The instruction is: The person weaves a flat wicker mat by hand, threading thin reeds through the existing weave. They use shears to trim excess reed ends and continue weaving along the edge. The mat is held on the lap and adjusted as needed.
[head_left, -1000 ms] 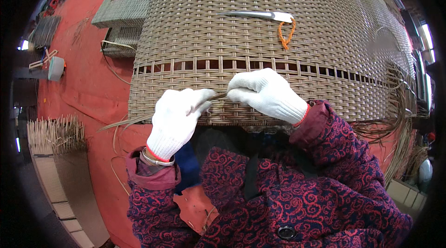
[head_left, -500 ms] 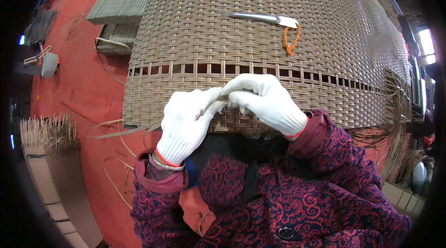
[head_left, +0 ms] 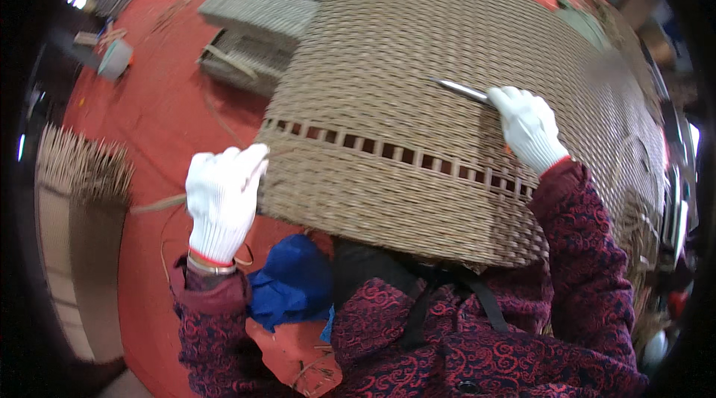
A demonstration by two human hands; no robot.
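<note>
A large tan wicker basket (head_left: 418,70) lies upside down across my lap, with a row of small gaps near its rim. My left hand (head_left: 222,197), in a white glove, is at the basket's left edge, pinching a thin cane strand (head_left: 160,203) that trails off to the left. My right hand (head_left: 528,128), also gloved, rests on top of the weave and closes over the handle of a slim metal tool (head_left: 456,89) whose tip points left. A bit of orange cord shows under that hand.
The floor is covered in red cloth (head_left: 160,92). Flat woven panels (head_left: 257,14) lie beyond the basket. A small grey cup (head_left: 113,57) stands at far left. A bundle of cane sticks (head_left: 78,167) sits at left. Blue fabric (head_left: 291,282) lies by my lap.
My hands were together at the basket's near rim. Now the right hand has reached up to the metal tool and grasped it, and the left has moved out to the left edge with the strand.
</note>
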